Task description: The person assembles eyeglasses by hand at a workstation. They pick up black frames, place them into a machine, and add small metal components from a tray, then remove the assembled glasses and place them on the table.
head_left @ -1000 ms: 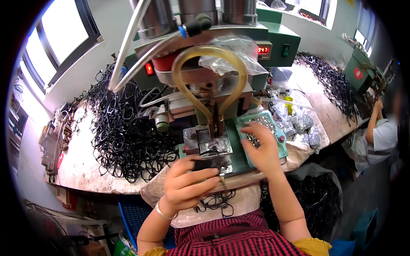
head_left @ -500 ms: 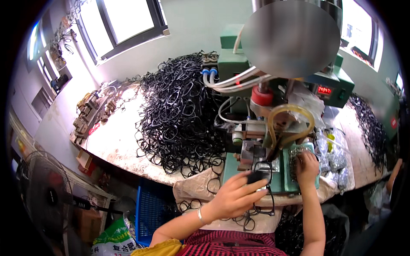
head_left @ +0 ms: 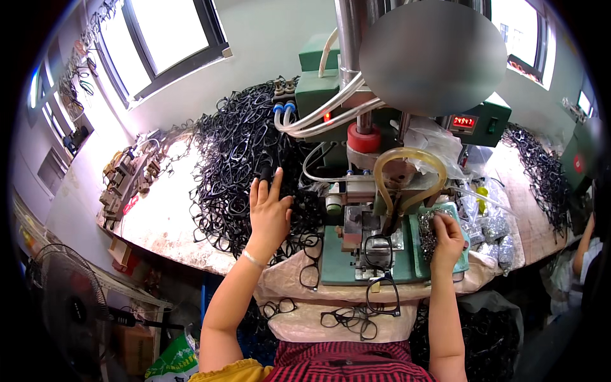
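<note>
My left hand [head_left: 268, 211] reaches out over a big heap of black glasses frames [head_left: 245, 162] on the bench, fingers spread, touching the pile. My right hand [head_left: 445, 237] rests at a green tray of small silvery metal parts [head_left: 428, 230], fingertips pinched in them; what it grips is too small to tell. Between the hands stands a green press machine [head_left: 366, 254] with one black glasses frame [head_left: 378, 250] lying on its fixture. Another frame [head_left: 382, 298] hangs at the machine's front edge.
A yellowish hose loop [head_left: 407, 175] and white tubes [head_left: 318, 118] hang over the fixture. Loose frames [head_left: 347, 318] lie on my lap cloth. A second heap of frames [head_left: 541, 172] lies right, by another person's arm [head_left: 582, 245]. A fan [head_left: 63, 299] stands lower left.
My left hand has left the fixture and moved out left onto the heap of frames. A glasses frame now lies on the fixture. My right hand stays at the parts tray.
</note>
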### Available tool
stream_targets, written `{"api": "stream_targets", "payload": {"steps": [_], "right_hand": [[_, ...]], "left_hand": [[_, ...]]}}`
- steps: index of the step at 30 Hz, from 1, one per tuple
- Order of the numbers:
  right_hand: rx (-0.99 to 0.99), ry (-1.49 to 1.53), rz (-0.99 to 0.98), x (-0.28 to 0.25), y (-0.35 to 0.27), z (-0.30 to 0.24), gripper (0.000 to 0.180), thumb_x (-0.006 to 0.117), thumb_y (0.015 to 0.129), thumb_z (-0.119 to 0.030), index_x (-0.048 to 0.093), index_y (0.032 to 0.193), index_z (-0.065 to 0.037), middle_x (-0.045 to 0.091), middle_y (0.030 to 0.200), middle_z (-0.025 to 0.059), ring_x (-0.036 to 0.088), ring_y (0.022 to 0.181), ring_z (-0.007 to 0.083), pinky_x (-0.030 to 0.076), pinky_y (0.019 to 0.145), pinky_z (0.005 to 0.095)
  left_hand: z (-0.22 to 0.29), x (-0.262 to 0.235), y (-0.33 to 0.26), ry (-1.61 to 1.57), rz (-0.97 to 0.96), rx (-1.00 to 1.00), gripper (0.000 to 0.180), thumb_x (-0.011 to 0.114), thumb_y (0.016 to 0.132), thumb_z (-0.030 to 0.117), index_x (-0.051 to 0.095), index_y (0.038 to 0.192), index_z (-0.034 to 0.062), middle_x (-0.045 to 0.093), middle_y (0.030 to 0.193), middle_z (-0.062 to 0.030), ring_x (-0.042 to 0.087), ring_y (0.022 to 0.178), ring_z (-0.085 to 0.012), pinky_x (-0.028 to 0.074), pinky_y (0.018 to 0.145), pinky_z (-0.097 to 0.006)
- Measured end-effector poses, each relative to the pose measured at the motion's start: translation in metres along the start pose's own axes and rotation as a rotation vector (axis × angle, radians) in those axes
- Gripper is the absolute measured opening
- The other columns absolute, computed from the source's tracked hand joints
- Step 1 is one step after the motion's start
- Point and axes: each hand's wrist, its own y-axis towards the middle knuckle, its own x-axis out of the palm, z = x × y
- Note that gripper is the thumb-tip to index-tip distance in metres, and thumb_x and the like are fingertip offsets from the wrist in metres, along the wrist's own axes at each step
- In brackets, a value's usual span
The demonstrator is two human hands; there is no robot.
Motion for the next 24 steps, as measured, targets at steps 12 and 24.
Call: {"api": "stream_targets", "payload": {"steps": [12, 24], "right_hand": [[-0.237, -0.633, 0.013, -0.087, -0.069, -0.053, 0.014, 0.071, 0.079, 0.007, 0.070, 0.091, 0.001, 0.069, 0.090, 0.0086, 0.065, 0.087, 0.0222, 0.050, 0.082, 0.0336], [-0.069, -0.053, -0.321, 0.058, -0.046, -0.078, 0.044, 0.072, 0.081, 0.001, 0.054, 0.121, 0.002, 0.068, 0.093, 0.0060, 0.064, 0.087, 0.0116, 0.049, 0.084, 0.0257]], "left_hand": [[0.029, -0.035, -0.080, -0.877, 0.376, -0.627, 0.004, 0.066, 0.096, 0.004, 0.064, 0.094, 0.0005, 0.064, 0.092, -0.0011, 0.053, 0.079, -0.0085, 0.043, 0.072, -0.023], [0.077, 0.002, -0.088, -1.185, 0.171, -0.672, 0.012, 0.058, 0.102, 0.007, 0.060, 0.111, -0.0006, 0.066, 0.098, -0.0065, 0.064, 0.085, -0.0120, 0.054, 0.075, -0.025]]}}
